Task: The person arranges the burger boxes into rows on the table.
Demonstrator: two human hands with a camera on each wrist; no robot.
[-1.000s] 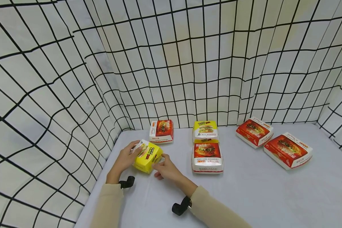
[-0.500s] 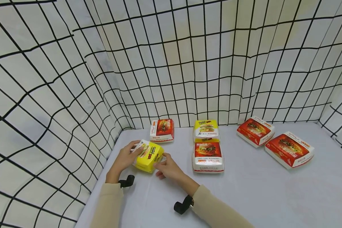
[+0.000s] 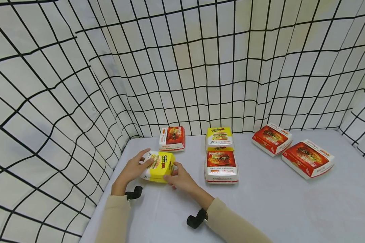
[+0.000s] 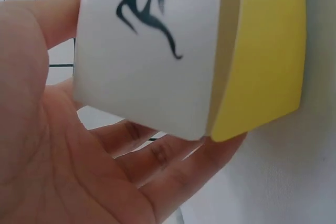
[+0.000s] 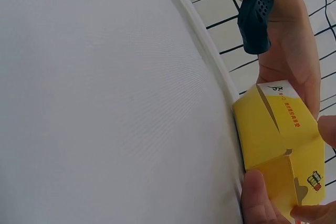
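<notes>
In the head view a yellow-and-white burger box (image 3: 162, 166) sits at the left of the table between both hands. My left hand (image 3: 134, 169) grips its left side, thumb over the lid and fingers at the far side. The left wrist view shows the box's white end (image 4: 157, 77) with a dark running figure, and fingers curled along it. My right hand (image 3: 181, 177) pinches the right end, thumb low at the near corner and forefinger higher up. In the right wrist view, fingertips touch the yellow side panels (image 5: 262, 135), where a lid seam and a tab show.
A red-and-white burger box (image 3: 172, 139) stands just behind the held one. Mid-table, a yellow box (image 3: 219, 137) sits behind a red one (image 3: 221, 167). Two more red boxes, one farther back (image 3: 272, 139) and one nearer (image 3: 308, 158), lie at the right. Black-gridded white curtain (image 3: 188, 67) encloses the table.
The yellow box has gone from tilted to lying flatter and has turned slightly, with its white front strip now showing. Both hands stay on it; the other boxes have not moved.
</notes>
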